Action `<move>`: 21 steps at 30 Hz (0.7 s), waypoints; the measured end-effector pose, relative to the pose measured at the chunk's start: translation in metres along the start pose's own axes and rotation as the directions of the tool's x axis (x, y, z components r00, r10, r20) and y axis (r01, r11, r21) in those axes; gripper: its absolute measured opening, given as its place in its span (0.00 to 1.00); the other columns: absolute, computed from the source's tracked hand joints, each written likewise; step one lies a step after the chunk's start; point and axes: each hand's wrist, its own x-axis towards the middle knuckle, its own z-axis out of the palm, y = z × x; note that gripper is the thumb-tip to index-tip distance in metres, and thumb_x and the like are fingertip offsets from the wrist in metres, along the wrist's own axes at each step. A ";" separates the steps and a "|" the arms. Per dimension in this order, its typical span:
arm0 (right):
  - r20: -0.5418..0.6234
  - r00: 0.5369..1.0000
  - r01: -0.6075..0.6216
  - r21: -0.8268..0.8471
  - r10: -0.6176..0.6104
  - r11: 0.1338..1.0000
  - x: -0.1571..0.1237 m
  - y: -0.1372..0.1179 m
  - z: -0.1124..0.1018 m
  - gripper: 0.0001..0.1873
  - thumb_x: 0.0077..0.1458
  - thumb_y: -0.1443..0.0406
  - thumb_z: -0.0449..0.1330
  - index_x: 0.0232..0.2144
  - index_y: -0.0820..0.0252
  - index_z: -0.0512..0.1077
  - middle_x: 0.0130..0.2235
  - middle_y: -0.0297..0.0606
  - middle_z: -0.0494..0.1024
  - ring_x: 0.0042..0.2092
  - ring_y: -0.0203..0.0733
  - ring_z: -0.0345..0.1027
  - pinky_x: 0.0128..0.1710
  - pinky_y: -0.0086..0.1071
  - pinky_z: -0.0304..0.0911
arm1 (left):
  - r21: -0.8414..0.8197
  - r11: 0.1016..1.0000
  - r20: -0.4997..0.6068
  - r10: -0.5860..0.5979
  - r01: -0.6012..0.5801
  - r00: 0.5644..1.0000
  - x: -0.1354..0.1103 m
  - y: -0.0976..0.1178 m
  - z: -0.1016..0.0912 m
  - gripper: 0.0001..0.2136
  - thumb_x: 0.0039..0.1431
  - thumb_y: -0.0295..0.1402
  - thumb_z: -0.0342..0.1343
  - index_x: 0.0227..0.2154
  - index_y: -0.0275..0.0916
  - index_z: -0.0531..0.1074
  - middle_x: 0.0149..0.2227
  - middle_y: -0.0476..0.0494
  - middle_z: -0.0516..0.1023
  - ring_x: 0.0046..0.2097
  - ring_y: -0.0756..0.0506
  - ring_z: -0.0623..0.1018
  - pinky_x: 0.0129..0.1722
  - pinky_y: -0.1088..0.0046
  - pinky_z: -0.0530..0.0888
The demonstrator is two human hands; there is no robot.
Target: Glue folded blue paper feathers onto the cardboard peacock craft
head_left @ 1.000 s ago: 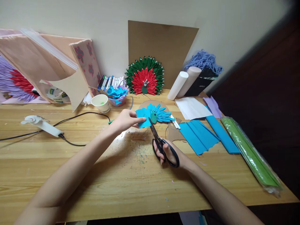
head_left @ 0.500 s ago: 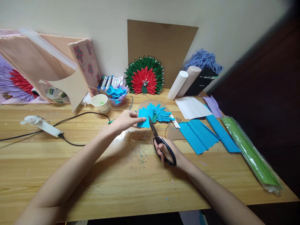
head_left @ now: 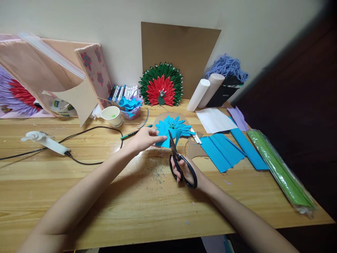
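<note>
My left hand pinches a small piece of blue paper just above the wooden table. My right hand grips black-handled scissors, fingers through the loops, blades pointing up into the blue paper's right edge. Right behind the paper lies a blue-petalled peacock craft on a cardboard disc.
Blue paper sheets, a green roll in plastic and white paper lie right. A glue gun with cord sits left. A paper cup, markers, a red-green peacock craft and cardboard stand behind.
The scissors have moved slightly up and left into the blue piece. My left hand has turned the paper a little; it now looks more angled.
</note>
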 end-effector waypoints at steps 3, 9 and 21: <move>-0.035 0.999 -0.003 -0.011 0.003 1.000 0.001 0.002 0.000 0.36 0.39 0.32 0.46 0.26 0.59 0.58 0.15 0.24 0.58 0.15 0.29 0.52 0.14 0.25 0.55 | -0.053 0.999 -0.010 -0.014 0.014 1.000 0.001 0.002 0.000 0.12 0.44 0.38 0.61 0.19 0.33 0.70 0.22 0.48 0.72 0.26 0.52 0.71 0.33 0.72 0.70; -0.053 0.999 -0.003 0.013 0.004 1.000 0.002 0.000 0.000 0.36 0.37 0.32 0.48 0.26 0.59 0.58 0.15 0.24 0.57 0.14 0.29 0.51 0.13 0.25 0.55 | -0.052 0.999 -0.081 0.001 -0.006 0.997 0.000 0.003 -0.003 0.12 0.44 0.39 0.61 0.19 0.34 0.70 0.21 0.50 0.70 0.26 0.53 0.69 0.31 0.75 0.70; 0.031 0.997 0.077 -0.069 -0.075 0.995 0.000 0.007 -0.004 0.33 0.42 0.35 0.48 0.25 0.59 0.59 0.15 0.26 0.60 0.14 0.29 0.52 0.13 0.23 0.51 | -0.033 0.995 -0.240 0.082 -0.093 0.967 -0.005 0.015 -0.007 0.10 0.46 0.36 0.61 0.25 0.32 0.73 0.24 0.46 0.75 0.26 0.53 0.70 0.29 0.77 0.69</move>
